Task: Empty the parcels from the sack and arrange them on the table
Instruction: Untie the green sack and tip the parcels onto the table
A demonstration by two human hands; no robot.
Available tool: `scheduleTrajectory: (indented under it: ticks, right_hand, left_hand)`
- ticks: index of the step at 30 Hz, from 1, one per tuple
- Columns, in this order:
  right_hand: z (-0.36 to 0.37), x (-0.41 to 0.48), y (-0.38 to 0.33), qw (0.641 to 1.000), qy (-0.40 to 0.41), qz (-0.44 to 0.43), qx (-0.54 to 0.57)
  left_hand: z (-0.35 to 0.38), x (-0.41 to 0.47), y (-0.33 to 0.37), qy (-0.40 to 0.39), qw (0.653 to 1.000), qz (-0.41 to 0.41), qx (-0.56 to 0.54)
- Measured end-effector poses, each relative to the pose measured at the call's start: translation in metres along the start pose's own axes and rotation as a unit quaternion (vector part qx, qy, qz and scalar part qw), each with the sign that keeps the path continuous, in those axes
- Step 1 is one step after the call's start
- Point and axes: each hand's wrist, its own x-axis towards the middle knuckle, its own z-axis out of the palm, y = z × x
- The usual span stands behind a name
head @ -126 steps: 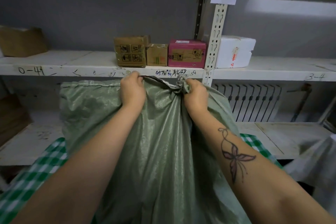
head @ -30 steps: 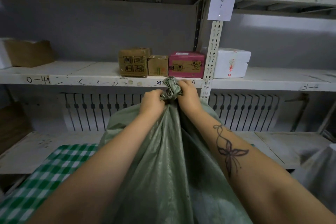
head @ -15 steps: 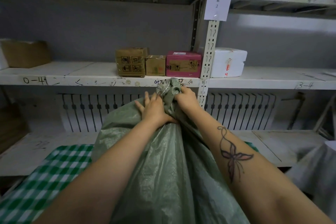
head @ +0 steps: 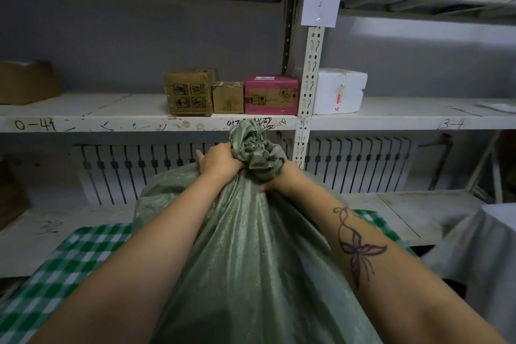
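- Left grip (head: 220, 162) is clenched round the twisted neck of the sack (head: 251, 260). Right grip (head: 282, 179) grasps the same neck from the other side, half buried under the scrunched top.
- Sack body spreads out right below both grips: green woven plastic, shiny, creased, bulging.
- Surface (head: 78, 254) with a green-white checked cloth shows either side of it.
- Behind is a scuffed white shelf (head: 111, 120) with two cardboard boxes (head: 188, 93), a pink box (head: 270, 95) and a foam box (head: 339, 92).

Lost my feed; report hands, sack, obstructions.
Left hand and right hand both grip the sack by its bunched neck. Sack stands on the checked cloth, no parcels out yet. Nothing seen in the way.
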Motion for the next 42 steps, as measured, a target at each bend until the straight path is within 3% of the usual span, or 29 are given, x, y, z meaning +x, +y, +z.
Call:
scheduleTrajectory:
  ticks: [3,6,8,10,12,14,16,21,23,26,29,31,34,38,40,42]
  right_hand:
    - [-0.005,0.012,-0.008,0.985,0.169,-0.027,0.022]
    - [-0.014,0.02,-0.011,0.987,0.144,-0.035,0.059]
    - [-0.016,0.013,-0.009,0.983,0.099,-0.05,0.149]
    - [-0.015,0.001,-0.008,0.959,0.147,-0.113,0.215]
    - [-0.013,-0.009,-0.011,0.953,0.187,-0.195,0.139]
    - [-0.009,-0.013,-0.016,0.968,0.119,-0.223,0.006]
    - [-0.005,-0.008,-0.018,0.974,0.069,-0.19,-0.104]
    - [-0.003,0.008,-0.017,0.988,0.053,-0.115,-0.085]
    - [-0.003,0.01,-0.014,0.991,0.071,-0.107,-0.023]
    - [-0.003,0.014,-0.011,0.993,0.069,-0.055,0.073]
    - [-0.005,0.022,-0.011,0.986,0.058,-0.023,0.155]
    - [-0.005,0.023,-0.011,0.977,0.052,-0.02,0.207]
    - [-0.004,0.017,-0.012,0.965,0.024,-0.033,0.259]
    - [-0.005,0.01,-0.006,0.991,0.09,-0.084,0.042]
    - [-0.007,0.004,-0.001,0.975,0.123,-0.156,-0.101]
    - [-0.004,0.0,0.004,0.959,0.069,-0.15,-0.228]
  left_hand:
    - [-0.015,0.005,0.013,0.048,0.996,0.019,-0.076]
    - [-0.025,0.011,0.018,0.04,0.997,0.028,-0.054]
    - [-0.026,0.013,0.014,0.004,0.999,0.019,-0.04]
    - [-0.027,0.013,0.009,-0.02,0.997,0.001,-0.071]
    - [-0.023,0.018,0.003,-0.035,0.995,-0.004,-0.092]
    - [-0.021,0.022,0.001,-0.065,0.989,-0.008,-0.132]
    - [-0.021,0.021,0.003,-0.107,0.979,-0.013,-0.17]
    - [-0.023,0.021,-0.004,-0.188,0.962,0.017,-0.195]
    - [-0.028,0.017,-0.006,-0.182,0.969,0.037,-0.163]
    - [-0.04,0.0,-0.004,-0.115,0.984,0.13,-0.045]
    - [-0.032,-0.009,-0.007,-0.156,0.958,0.23,0.068]
    - [-0.017,-0.008,-0.01,-0.156,0.947,0.247,0.135]
    - [0.0,-0.005,-0.007,-0.06,0.963,0.223,0.138]
    - [0.0,0.004,-0.013,0.037,0.976,0.189,0.104]
    - [-0.002,0.01,-0.018,0.041,0.984,0.158,0.072]
    - [-0.004,0.016,-0.019,0.027,0.992,0.119,0.009]
